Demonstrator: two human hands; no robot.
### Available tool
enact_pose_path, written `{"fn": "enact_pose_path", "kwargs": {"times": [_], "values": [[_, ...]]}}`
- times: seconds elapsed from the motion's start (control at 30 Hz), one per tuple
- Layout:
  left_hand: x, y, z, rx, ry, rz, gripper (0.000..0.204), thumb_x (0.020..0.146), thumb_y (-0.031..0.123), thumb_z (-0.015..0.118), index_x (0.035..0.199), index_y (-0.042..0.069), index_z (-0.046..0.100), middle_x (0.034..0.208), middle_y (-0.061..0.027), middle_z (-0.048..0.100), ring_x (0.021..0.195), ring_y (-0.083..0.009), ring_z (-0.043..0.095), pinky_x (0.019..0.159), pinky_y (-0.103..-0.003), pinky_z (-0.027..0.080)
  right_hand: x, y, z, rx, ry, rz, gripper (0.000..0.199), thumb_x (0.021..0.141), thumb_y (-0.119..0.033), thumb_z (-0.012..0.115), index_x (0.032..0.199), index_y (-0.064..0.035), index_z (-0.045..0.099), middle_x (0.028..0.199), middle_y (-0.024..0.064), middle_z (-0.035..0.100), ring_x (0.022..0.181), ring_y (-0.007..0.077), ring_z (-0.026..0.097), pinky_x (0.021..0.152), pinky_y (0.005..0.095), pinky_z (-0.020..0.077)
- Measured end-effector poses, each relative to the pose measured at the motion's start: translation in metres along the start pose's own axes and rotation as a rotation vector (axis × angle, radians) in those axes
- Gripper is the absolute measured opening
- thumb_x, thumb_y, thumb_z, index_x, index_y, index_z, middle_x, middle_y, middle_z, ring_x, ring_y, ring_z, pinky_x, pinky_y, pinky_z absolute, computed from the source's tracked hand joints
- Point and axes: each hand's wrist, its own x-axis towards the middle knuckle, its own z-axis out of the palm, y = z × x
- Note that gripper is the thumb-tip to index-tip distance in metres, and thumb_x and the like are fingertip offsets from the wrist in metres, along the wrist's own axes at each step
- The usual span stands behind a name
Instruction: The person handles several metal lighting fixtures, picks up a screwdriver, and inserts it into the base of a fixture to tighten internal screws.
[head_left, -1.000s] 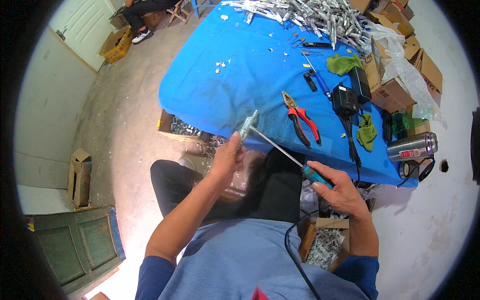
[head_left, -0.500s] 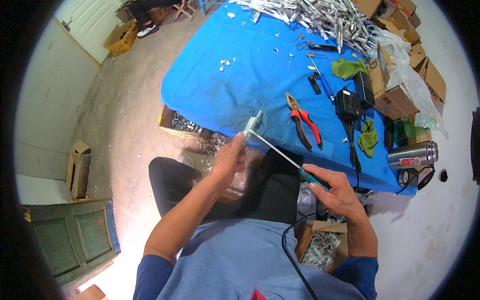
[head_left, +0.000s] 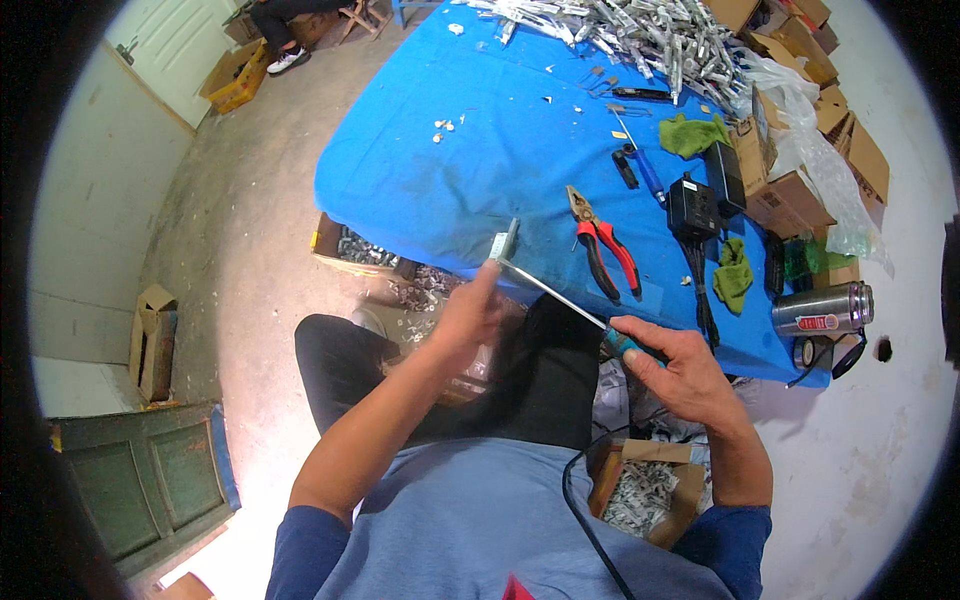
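My left hand (head_left: 474, 314) is at the table's near edge, slightly blurred, its fingers closed at the lower end of a small silvery metal part (head_left: 508, 240) with a pale label. My right hand (head_left: 672, 362) grips the teal handle of a screwdriver (head_left: 560, 303). Its long steel shaft slants up to the left, and the tip meets the metal part by my left fingertips; the exact contact is too small to tell. Just right of the part, pliers (head_left: 607, 245) with red and black handles lie on the blue cloth (head_left: 400, 150).
A heap of silvery parts (head_left: 640, 40) covers the table's far side. To the right are a blue screwdriver (head_left: 648, 175), a black power adapter (head_left: 693, 208), green rags (head_left: 733, 275) and a steel flask (head_left: 825, 309). Boxes of small parts (head_left: 640, 495) sit below. Another person's leg (head_left: 275, 25) shows far left.
My right hand and the screwdriver handle have shifted slightly right and upward. My left hand has moved a little, its fingers now blurred. The view has shifted slightly.
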Motion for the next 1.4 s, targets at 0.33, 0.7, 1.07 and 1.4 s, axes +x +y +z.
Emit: {"fn": "enact_pose_path", "kwargs": {"times": [0.33, 0.7, 1.07, 1.4], "values": [[0.003, -0.001, 0.003, 0.179, 0.108, 0.094, 0.054, 0.092, 0.058, 0.048, 0.07, 0.009, 0.052, 0.058, 0.0011, 0.043, 0.045, -0.0118, 0.037, 0.042, -0.028, 0.028, 0.031, -0.001, -0.038, 0.144, -0.19, 0.193, 0.037, 0.086, -0.015, 0.063, 0.122, -0.0097, 0.063, 0.074, 0.0113, 0.06, 0.062, 0.01, 0.051, 0.058, 0.0291, 0.0457], [0.01, 0.002, 0.006, 0.306, 0.198, 0.134, 0.061, 0.093, 0.056, 0.043, 0.075, -0.001, 0.058, 0.061, -0.0077, 0.051, 0.051, -0.0178, 0.046, 0.046, -0.033, 0.035, 0.017, 0.019, -0.006, 0.018, -0.037, -0.058, 0.038, 0.087, -0.012, 0.062, 0.124, -0.006, 0.059, 0.099, 0.0137, 0.069, 0.085, 0.0201, 0.065, 0.074, 0.0314, 0.0504], [0.013, -0.017, 0.012, 0.527, 0.104, 0.251, 0.054, 0.091, 0.059, 0.05, 0.063, 0.014, 0.044, 0.053, 0.0036, 0.037, 0.042, -0.0092, 0.031, 0.039, -0.027, 0.023, 0.031, 0.002, -0.011, 0.152, -0.155, 0.129, 0.038, 0.089, -0.014, 0.059, 0.125, -0.0029, 0.059, 0.091, 0.002, 0.063, 0.079, 0.0073, 0.054, 0.073, 0.0248, 0.0467], [-0.006, 0.005, 0.018, 0.253, 0.039, 0.072, 0.053, 0.091, 0.058, 0.051, 0.061, 0.017, 0.038, 0.054, 0.0063, 0.03, 0.043, -0.0071, 0.025, 0.04, -0.026, 0.018, -0.006, 0.013, -0.02, 0.276, -0.058, 0.207, 0.037, 0.089, -0.009, 0.056, 0.126, -0.0048, 0.06, 0.079, 0.0004, 0.059, 0.068, 0.0063, 0.055, 0.063, 0.024, 0.0472]]}}
